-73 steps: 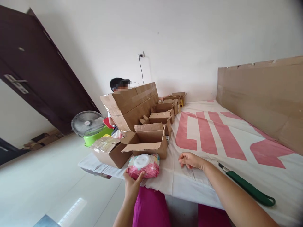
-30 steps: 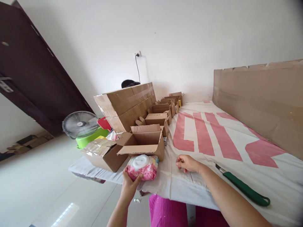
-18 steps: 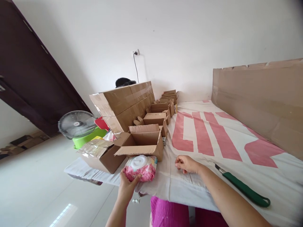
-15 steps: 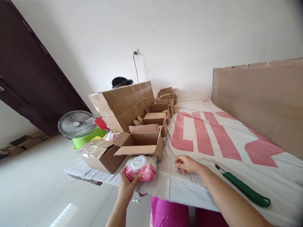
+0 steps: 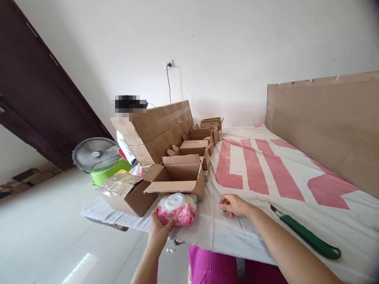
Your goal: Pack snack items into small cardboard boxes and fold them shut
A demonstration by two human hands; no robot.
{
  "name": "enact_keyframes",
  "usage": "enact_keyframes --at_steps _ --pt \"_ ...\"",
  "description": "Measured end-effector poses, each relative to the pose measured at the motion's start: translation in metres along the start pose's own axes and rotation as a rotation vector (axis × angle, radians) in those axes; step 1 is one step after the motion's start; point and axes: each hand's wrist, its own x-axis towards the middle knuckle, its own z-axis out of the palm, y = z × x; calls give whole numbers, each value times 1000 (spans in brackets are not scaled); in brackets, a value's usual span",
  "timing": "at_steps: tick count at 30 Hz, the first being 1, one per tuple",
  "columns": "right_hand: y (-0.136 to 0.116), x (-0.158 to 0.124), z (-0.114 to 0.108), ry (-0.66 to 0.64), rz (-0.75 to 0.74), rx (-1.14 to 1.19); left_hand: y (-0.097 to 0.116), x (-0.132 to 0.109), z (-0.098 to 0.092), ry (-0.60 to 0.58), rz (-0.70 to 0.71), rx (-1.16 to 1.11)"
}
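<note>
My left hand (image 5: 161, 227) grips a pink packet of wipes (image 5: 177, 209) with a white lid, at the front edge of the cloth-covered table (image 5: 204, 232). Right behind the packet stands an open cardboard box (image 5: 180, 175) with its flaps spread. My right hand (image 5: 233, 205) rests on the cloth to the right of the packet, its fingers curled; whether anything is inside them is hidden. A green-handled cutter (image 5: 309, 236) with its blade out lies to the right of my right forearm.
More open boxes (image 5: 194, 148) run back in a row beside stacked taped cartons (image 5: 162, 130). A taped box (image 5: 127, 193) sits at the left. A large cardboard panel (image 5: 322, 126) stands at the right. A fan (image 5: 95, 154) is beyond the table.
The person behind the cartons has moved left, and the hand at the far boxes is gone from view. The farthest box no longer shows. My hands have hardly moved.
</note>
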Motion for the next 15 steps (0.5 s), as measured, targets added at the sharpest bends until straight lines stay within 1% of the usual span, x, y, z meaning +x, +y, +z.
enact_keyframes --at_steps 8,12,15 --pt "-1 0 1 6 -2 -14 2 12 6 -7 -42 18" --pt "0 2 1 3 5 -15 2 17 12 -7 -18 -19" --pt "-1 1 0 -3 11 -12 3 20 18 -9 3 -3"
